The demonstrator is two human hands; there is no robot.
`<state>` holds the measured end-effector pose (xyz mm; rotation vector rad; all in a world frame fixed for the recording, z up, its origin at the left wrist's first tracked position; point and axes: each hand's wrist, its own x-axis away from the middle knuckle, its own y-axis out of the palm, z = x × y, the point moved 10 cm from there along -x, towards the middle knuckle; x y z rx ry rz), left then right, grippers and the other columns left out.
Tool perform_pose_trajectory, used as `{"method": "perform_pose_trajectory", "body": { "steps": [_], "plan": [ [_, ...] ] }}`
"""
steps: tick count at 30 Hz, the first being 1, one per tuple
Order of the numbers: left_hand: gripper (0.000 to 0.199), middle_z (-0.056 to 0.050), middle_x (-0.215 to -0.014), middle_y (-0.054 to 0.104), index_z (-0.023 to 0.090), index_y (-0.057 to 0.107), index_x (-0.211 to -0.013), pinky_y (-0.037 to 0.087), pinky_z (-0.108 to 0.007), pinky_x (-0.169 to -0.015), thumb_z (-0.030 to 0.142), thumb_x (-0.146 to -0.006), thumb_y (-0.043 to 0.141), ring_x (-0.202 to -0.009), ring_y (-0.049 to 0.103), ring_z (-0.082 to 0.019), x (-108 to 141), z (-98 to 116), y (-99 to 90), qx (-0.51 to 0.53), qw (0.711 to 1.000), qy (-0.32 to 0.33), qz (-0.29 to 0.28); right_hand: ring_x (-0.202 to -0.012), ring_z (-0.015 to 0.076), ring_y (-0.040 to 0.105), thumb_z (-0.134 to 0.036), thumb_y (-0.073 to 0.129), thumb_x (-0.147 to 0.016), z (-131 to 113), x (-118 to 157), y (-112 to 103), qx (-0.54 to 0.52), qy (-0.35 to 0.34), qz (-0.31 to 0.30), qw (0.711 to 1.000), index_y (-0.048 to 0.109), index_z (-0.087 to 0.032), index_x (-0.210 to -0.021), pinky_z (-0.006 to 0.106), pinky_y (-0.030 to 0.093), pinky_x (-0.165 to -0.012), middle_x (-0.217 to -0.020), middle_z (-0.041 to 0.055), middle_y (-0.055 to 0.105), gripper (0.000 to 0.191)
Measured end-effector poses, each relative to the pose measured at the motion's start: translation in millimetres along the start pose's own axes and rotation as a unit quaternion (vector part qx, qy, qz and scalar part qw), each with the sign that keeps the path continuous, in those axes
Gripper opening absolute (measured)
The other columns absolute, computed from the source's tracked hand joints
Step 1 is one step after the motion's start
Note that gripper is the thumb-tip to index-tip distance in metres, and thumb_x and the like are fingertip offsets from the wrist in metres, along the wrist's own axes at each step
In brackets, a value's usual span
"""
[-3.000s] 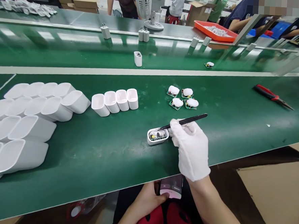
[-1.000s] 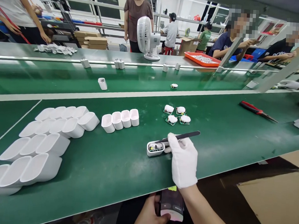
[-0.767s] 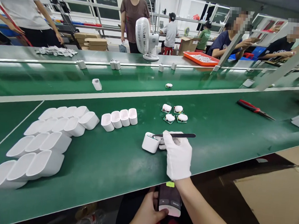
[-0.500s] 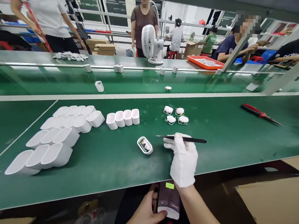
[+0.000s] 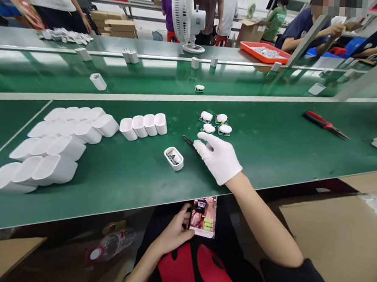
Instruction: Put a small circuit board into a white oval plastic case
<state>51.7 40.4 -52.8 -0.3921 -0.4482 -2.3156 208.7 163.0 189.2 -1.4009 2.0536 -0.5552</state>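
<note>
Dipped the view down over the long green bench (image 5: pixel 270 163), with the big rows of empty white shells (image 5: pixel 57 145) left untouched on the far left and the short row of four shells (image 5: pixel 144 125) just as it was.

Pulled the gloved right hand (image 5: pixel 219 158) off the filled shell (image 5: pixel 174 158) and carried it up and across to the cluster of four small boards (image 5: pixel 215 123), fingertips just short of the nearest one. Kept the fingers stretched out rather than curled. Showed only the dark tip of the tweezers (image 5: pixel 187 141) poking out beneath them, so couldn't tell whether gripped or merely covered.

Left that filled shell alone on the bench, open side up, parts visible inside, clear of the glove. Judged that one dealt with, and the attention shifted to the boards.

Kept the bare left hand (image 5: pixel 173 233) down below the bench edge, wrapped round a phone (image 5: pixel 203 216), thumb on its side. Changed the phone's screen from plain to a bright picture.
</note>
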Motion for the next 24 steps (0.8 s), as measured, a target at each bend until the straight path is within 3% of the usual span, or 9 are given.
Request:
{"method": "perform_pose_trajectory", "body": {
  "steps": [4,8,15,24],
  "plan": [
    [0.078,-0.015,-0.116,0.061,0.014,0.024,-0.141,0.046,-0.033,-0.083,0.034,-0.078,0.067,-0.097,0.060,-0.023,-2,-4,-1.4,-0.007,1.000,0.008,0.015,-0.072,0.0143,0.061,-0.035,0.053,-0.087,-12,15,-15,-0.084,-0.071,0.071,0.991,0.071,-0.023,-0.095,0.026,0.046,-0.071,-0.085,0.0005,0.070,0.024],
    [0.057,-0.008,-0.096,0.068,0.015,0.037,-0.129,0.046,-0.031,-0.080,0.041,-0.084,0.060,-0.085,0.063,-0.019,-6,1,2.3,-0.009,1.000,0.022,0.019,-0.063,0.0131,0.058,-0.034,0.053,-0.087,-7,22,-23,-0.137,-0.066,0.089,0.984,0.072,-0.022,-0.091,0.025,0.047,-0.065,-0.075,-0.0013,0.068,0.023],
    [0.068,-0.011,-0.102,0.068,0.015,0.036,-0.131,0.048,-0.027,-0.073,0.044,-0.077,0.067,-0.087,0.064,-0.019,-4,4,2.8,-0.016,0.999,0.017,0.023,-0.066,0.0142,0.060,-0.033,0.053,-0.086,-6,18,-20,-0.119,-0.069,0.076,0.988,0.073,-0.022,-0.091,0.026,0.048,-0.067,-0.079,0.0001,0.070,0.024],
    [0.068,-0.006,-0.092,0.068,0.011,0.029,-0.136,0.046,-0.030,-0.084,0.042,-0.083,0.060,-0.084,0.063,-0.018,-3,9,0.5,-0.018,0.999,0.004,0.041,-0.060,0.0111,0.057,-0.030,0.054,-0.087,-9,19,-25,-0.131,-0.089,0.088,0.983,0.073,-0.019,-0.088,0.022,0.047,-0.064,-0.071,-0.0015,0.067,0.022]
  ]
}}
